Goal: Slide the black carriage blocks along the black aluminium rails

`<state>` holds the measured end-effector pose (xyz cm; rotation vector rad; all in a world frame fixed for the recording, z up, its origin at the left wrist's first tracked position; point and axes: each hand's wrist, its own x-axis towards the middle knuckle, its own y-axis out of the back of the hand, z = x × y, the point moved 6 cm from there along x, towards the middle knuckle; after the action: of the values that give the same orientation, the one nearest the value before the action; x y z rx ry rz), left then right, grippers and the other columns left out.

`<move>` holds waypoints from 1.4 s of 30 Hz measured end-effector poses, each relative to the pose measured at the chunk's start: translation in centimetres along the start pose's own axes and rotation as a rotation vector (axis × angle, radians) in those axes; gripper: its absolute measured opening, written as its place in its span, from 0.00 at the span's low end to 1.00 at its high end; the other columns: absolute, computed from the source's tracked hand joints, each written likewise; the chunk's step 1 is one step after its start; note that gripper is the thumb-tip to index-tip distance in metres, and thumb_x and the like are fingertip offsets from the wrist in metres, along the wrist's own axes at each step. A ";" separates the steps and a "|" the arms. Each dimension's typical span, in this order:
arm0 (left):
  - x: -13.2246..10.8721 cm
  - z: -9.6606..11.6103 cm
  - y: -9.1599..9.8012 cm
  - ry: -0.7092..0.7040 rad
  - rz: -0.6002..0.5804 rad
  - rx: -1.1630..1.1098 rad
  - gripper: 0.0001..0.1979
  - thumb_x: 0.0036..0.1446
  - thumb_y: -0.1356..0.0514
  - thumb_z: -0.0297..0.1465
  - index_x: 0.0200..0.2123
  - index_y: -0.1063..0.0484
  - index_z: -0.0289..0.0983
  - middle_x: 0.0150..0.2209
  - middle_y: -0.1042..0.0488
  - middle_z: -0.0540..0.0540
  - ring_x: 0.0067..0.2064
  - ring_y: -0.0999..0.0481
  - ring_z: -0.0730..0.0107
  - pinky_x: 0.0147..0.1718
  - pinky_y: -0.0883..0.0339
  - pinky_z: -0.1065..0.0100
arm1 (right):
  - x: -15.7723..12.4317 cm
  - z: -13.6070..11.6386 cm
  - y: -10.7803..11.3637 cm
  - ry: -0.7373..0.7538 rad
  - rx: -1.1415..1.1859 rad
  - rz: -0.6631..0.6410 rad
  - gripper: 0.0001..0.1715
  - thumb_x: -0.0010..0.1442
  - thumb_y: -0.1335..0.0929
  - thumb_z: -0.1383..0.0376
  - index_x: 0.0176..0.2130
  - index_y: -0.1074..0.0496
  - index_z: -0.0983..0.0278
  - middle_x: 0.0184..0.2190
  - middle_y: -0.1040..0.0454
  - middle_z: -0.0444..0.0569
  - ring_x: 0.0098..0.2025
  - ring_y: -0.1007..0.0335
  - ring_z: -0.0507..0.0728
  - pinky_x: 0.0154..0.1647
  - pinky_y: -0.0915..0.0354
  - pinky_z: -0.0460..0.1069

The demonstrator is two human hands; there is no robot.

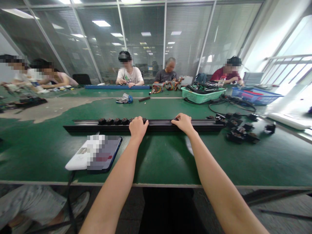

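A long black metal rail (156,126) lies across the green-matted workbench (46,156) in front of me. A row of several small dark components (114,121) stands along its top, left of my hands. My left hand (138,128) curls over the rail just right of that row. My right hand (183,123) grips the rail further right, its fingertips beside a dark component. Several similar loose components (239,131) lie on the mat to the right of the rail's end. A tablet or phone with a blurred-out surface (103,152) lies near my left forearm.
A green plastic basket of cables (203,96) and a blue basket (255,96) stand at the far right. Black cable (234,104) trails across the mat beyond the rail. Co-workers sit along the bench's far side and left end, with a blue bar (117,87) and parts before them.
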<state>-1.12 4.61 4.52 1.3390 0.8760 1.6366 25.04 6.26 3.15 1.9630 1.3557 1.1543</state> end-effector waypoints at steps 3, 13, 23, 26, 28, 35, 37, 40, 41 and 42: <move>0.0 0.0 0.0 0.006 -0.002 -0.001 0.19 0.69 0.46 0.42 0.51 0.24 0.35 0.51 0.21 0.35 0.54 0.22 0.52 0.52 0.31 0.59 | 0.0 0.2 0.0 -0.005 -0.004 0.011 0.14 0.53 0.29 0.54 0.35 0.26 0.62 0.37 0.22 0.51 0.46 0.27 0.64 0.53 0.42 0.57; 0.0 0.0 0.0 -0.003 0.008 0.003 0.19 0.69 0.45 0.42 0.51 0.24 0.34 0.50 0.21 0.35 0.53 0.21 0.51 0.51 0.31 0.59 | 0.0 0.3 -0.1 -0.010 -0.010 0.020 0.14 0.54 0.29 0.54 0.35 0.27 0.62 0.39 0.21 0.52 0.46 0.27 0.64 0.53 0.42 0.57; 0.0 0.0 0.0 0.005 -0.003 0.010 0.19 0.69 0.46 0.42 0.51 0.24 0.35 0.51 0.21 0.36 0.53 0.22 0.51 0.52 0.31 0.59 | 0.1 0.7 -0.1 -0.017 -0.019 0.020 0.16 0.55 0.29 0.53 0.36 0.27 0.62 0.40 0.21 0.53 0.48 0.26 0.64 0.54 0.42 0.57; 0.0 0.0 0.0 0.001 0.000 0.014 0.20 0.69 0.46 0.42 0.51 0.24 0.35 0.51 0.21 0.36 0.53 0.22 0.51 0.51 0.30 0.59 | 0.1 0.8 -0.2 -0.031 -0.014 0.020 0.16 0.55 0.29 0.54 0.38 0.26 0.63 0.41 0.21 0.54 0.49 0.26 0.65 0.54 0.42 0.57; 0.0 0.0 0.0 0.001 -0.001 0.019 0.20 0.69 0.46 0.42 0.51 0.24 0.35 0.51 0.21 0.36 0.53 0.22 0.51 0.52 0.30 0.59 | 0.1 0.8 -0.2 -0.037 -0.018 0.021 0.17 0.55 0.29 0.54 0.39 0.26 0.62 0.42 0.20 0.54 0.50 0.26 0.65 0.54 0.42 0.57; 0.1 0.0 -0.1 -0.005 0.009 0.026 0.20 0.69 0.46 0.42 0.50 0.24 0.34 0.50 0.21 0.36 0.53 0.21 0.51 0.51 0.30 0.60 | 0.0 1.1 -0.1 -0.049 -0.034 0.028 0.18 0.55 0.30 0.53 0.39 0.27 0.63 0.42 0.20 0.55 0.50 0.26 0.65 0.55 0.42 0.57; 0.1 0.1 0.0 -0.009 0.017 0.028 0.20 0.69 0.46 0.42 0.50 0.24 0.33 0.50 0.20 0.36 0.52 0.21 0.51 0.50 0.30 0.59 | 0.0 1.1 0.0 -0.052 -0.030 0.029 0.18 0.55 0.30 0.53 0.39 0.27 0.63 0.43 0.20 0.55 0.50 0.26 0.65 0.55 0.43 0.57; 0.1 0.0 -0.1 -0.013 0.019 0.027 0.20 0.69 0.46 0.42 0.50 0.24 0.33 0.49 0.20 0.36 0.52 0.21 0.51 0.49 0.30 0.59 | 0.0 1.2 0.0 -0.059 -0.030 0.028 0.18 0.55 0.30 0.53 0.39 0.27 0.63 0.43 0.20 0.55 0.50 0.27 0.65 0.55 0.43 0.57; 0.1 0.0 -0.1 -0.013 0.018 0.028 0.20 0.69 0.46 0.42 0.50 0.24 0.33 0.49 0.20 0.36 0.52 0.21 0.51 0.49 0.30 0.60 | 0.0 1.2 0.0 -0.063 -0.032 0.026 0.18 0.55 0.30 0.53 0.39 0.27 0.63 0.43 0.20 0.55 0.50 0.27 0.66 0.55 0.43 0.57; 0.1 0.0 -0.1 -0.012 0.018 0.029 0.20 0.69 0.46 0.42 0.50 0.24 0.33 0.49 0.20 0.36 0.52 0.21 0.51 0.49 0.30 0.60 | 0.1 1.3 0.0 -0.066 -0.035 0.025 0.18 0.55 0.30 0.53 0.39 0.27 0.63 0.43 0.20 0.55 0.50 0.27 0.66 0.55 0.43 0.57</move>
<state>-1.12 4.75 4.49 1.3788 0.8859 1.6330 26.13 6.39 2.53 1.9810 1.2729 1.1066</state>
